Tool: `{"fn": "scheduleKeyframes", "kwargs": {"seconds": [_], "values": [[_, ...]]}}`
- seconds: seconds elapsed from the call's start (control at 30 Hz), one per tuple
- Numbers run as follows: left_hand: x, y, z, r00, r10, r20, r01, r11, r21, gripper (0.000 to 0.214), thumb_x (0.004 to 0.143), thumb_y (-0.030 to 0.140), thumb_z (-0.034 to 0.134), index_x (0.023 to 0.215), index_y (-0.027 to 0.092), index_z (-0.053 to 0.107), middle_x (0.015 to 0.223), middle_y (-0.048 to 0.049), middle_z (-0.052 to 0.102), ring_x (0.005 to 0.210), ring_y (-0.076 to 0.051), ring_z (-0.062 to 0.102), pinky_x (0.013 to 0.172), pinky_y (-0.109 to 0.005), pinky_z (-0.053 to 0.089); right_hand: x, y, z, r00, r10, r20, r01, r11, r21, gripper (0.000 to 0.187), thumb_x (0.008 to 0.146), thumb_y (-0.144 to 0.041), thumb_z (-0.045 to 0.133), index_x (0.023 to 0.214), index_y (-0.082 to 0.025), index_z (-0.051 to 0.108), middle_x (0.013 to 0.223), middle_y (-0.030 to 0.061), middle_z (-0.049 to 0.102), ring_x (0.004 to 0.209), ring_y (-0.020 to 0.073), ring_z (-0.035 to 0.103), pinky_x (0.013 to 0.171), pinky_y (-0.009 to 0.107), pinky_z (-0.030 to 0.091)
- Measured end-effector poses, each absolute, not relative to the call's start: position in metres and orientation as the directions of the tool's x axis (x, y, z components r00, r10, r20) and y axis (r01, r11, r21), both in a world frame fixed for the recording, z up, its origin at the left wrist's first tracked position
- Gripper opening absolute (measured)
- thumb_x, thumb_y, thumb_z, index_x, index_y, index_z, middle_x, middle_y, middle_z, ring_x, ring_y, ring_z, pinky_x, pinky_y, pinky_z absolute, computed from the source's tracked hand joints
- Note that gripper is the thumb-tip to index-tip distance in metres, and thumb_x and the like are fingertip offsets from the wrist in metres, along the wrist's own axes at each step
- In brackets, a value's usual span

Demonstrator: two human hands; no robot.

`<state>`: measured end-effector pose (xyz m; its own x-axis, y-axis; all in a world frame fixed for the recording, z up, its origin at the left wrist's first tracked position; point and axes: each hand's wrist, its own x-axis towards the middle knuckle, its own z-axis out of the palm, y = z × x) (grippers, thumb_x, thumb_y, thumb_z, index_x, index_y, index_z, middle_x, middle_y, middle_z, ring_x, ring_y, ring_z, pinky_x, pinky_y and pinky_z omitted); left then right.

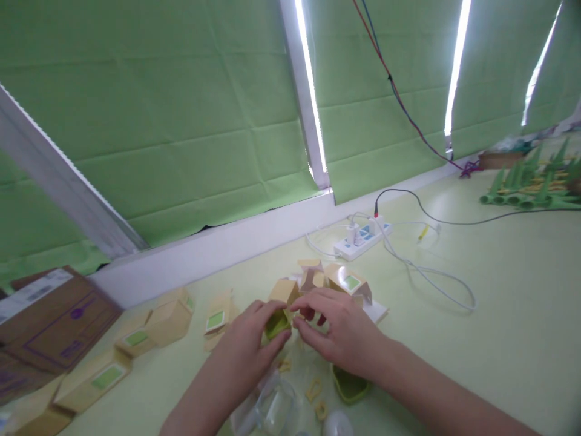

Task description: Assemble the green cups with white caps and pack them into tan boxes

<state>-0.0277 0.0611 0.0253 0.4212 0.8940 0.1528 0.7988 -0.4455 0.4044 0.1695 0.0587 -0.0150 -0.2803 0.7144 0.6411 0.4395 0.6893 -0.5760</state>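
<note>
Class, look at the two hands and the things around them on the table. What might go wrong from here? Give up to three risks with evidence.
1. The left hand holds a green piece between thumb and fingers, so it might slip.
2. Small yellow pieces lie loose near the hands; a passing wrist could scatter them.
3. A green dish sits close by the right hand's wrist and might get nudged.

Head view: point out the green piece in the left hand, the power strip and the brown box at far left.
Green piece [277,325], head view, visible middle.
Power strip [368,234], head view, top face.
Brown box [57,339], head view, printed side.
</note>
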Motion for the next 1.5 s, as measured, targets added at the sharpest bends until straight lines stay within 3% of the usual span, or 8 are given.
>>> {"fn": "scheduleKeyframes", "kwargs": {"seconds": [0.2,0.33,0.53,0.73,1.03,1.2,1.33,1.5], "values": [[-0.009,0.032,0.010,0.287,0.885,0.366,0.724,-0.450,0.522,0.038,0.090,0.032,0.059,0.128,0.027,0.059,0.110,-0.0080,0.060,0.101,-0.026,0.060,0.089,-0.043,0.049,0.175,0.057,-0.009,-0.100,0.591,0.800,0.324,0.780,-0.536,0.011,0.093,-0.019,0.065,0.100,-0.018,0.073,0.090,0.0037,0.074,0.084,0.0167,0.065,0.079,0.028,0.049],[0.009,0.018,-0.022,0.111,0.874,0.473,0.635,-0.429,0.643,0.069,0.083,0.023,0.063,0.146,0.029,0.036,0.124,-0.0082,0.060,0.090,-0.021,0.062,0.080,-0.036,0.053,0.168,0.051,-0.011,-0.245,0.567,0.786,0.269,0.819,-0.507,0.006,0.091,-0.018,0.068,0.096,-0.019,0.071,0.090,0.0031,0.075,0.085,0.0185,0.064,0.081,0.031,0.048],[0.007,0.017,-0.023,-0.078,0.854,0.515,0.564,-0.388,0.729,0.072,0.080,0.028,0.071,0.144,0.030,0.038,0.110,-0.0051,0.063,0.090,-0.021,0.065,0.078,-0.035,0.054,0.167,0.053,-0.014,-0.287,0.621,0.729,0.333,0.779,-0.532,0.006,0.091,-0.016,0.068,0.096,-0.020,0.070,0.091,0.0027,0.075,0.091,0.0199,0.063,0.084,0.032,0.048],[0.010,0.012,-0.009,-0.144,0.923,0.358,0.220,-0.323,0.920,0.056,0.081,0.030,0.074,0.132,0.033,0.051,0.116,-0.0027,0.065,0.112,-0.022,0.065,0.095,-0.035,0.056,0.169,0.057,-0.017,-0.282,0.623,0.729,0.309,0.779,-0.546,0.005,0.092,-0.017,0.067,0.094,-0.020,0.071,0.089,0.0027,0.075,0.089,0.0187,0.064,0.084,0.031,0.049],[0.010,0.010,0.000,-0.162,0.960,0.226,-0.007,-0.230,0.973,0.060,0.079,0.036,0.078,0.133,0.029,0.054,0.128,-0.0064,0.067,0.126,-0.026,0.061,0.104,-0.036,0.052,0.166,0.051,-0.009,-0.315,0.636,0.704,0.230,0.771,-0.593,0.007,0.093,-0.019,0.066,0.094,-0.023,0.073,0.090,0.0018,0.077,0.086,0.0193,0.065,0.082,0.033,0.049],[-0.001,0.016,-0.003,-0.084,0.993,0.081,-0.260,-0.101,0.960,0.049,0.081,0.038,0.078,0.126,0.027,0.064,0.140,-0.0080,0.064,0.129,-0.025,0.059,0.098,-0.026,0.054,0.166,0.046,-0.004,-0.354,0.609,0.710,0.195,0.790,-0.581,0.010,0.093,-0.017,0.066,0.098,-0.020,0.074,0.093,0.0033,0.078,0.089,0.0190,0.067,0.087,0.033,0.048],[-0.006,0.021,-0.010,-0.015,0.997,0.078,-0.304,-0.079,0.949,0.047,0.079,0.033,0.081,0.124,0.027,0.068,0.141,-0.0080,0.064,0.130,-0.024,0.058,0.097,-0.024,0.053,0.166,0.047,-0.007,-0.326,0.619,0.715,0.206,0.784,-0.585,0.011,0.092,-0.018,0.068,0.100,-0.019,0.075,0.094,0.0038,0.079,0.090,0.0194,0.067,0.086,0.033,0.049],[0.001,0.016,-0.007,0.011,1.000,0.028,-0.270,-0.024,0.963,0.063,0.073,0.028,0.085,0.132,0.027,0.062,0.134,-0.0094,0.068,0.131,-0.028,0.058,0.108,-0.037,0.048,0.164,0.051,-0.010,-0.222,0.643,0.733,0.251,0.764,-0.595,0.010,0.089,-0.016,0.069,0.093,-0.020,0.077,0.087,0.0036,0.078,0.084,0.0186,0.068,0.082,0.032,0.051]]}}
